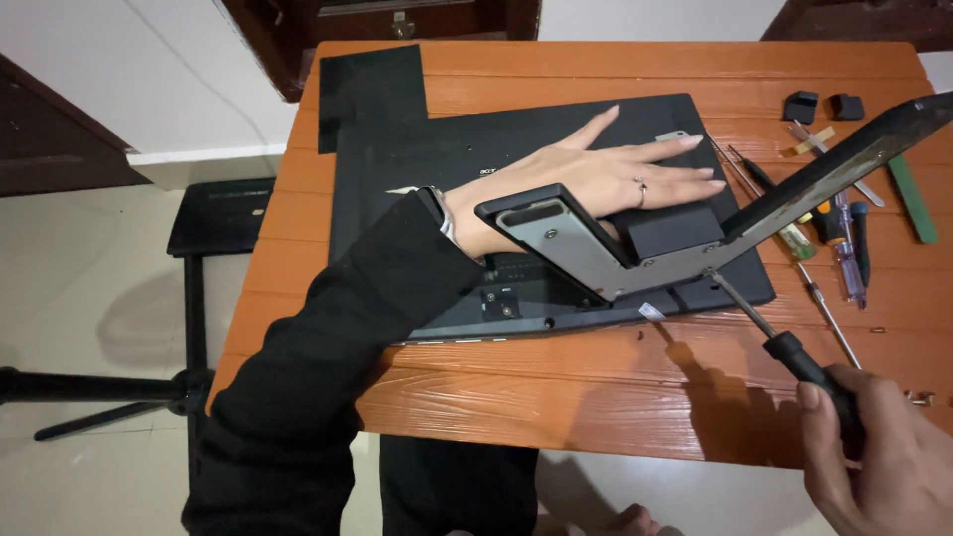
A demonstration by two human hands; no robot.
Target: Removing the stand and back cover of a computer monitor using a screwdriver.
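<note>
The right hand [879, 452] was clamped around the black handle of a slim steel-shafted screwdriver [764, 333], whose tip met a screw on the grey metal hinge bracket [596, 248] up and to the left of that fist. To do this well, the shaft probably needed to stay in line with the screw, pressed firmly so the tip would not slip. The left hand [586, 179] lay flat, fingers spread, on the back of the black flat-panel monitor [417, 159], its black-sleeved forearm reaching across the orange wooden table [556, 397]. Spare screwdrivers [844, 248] lay beyond the right hand.
</note>
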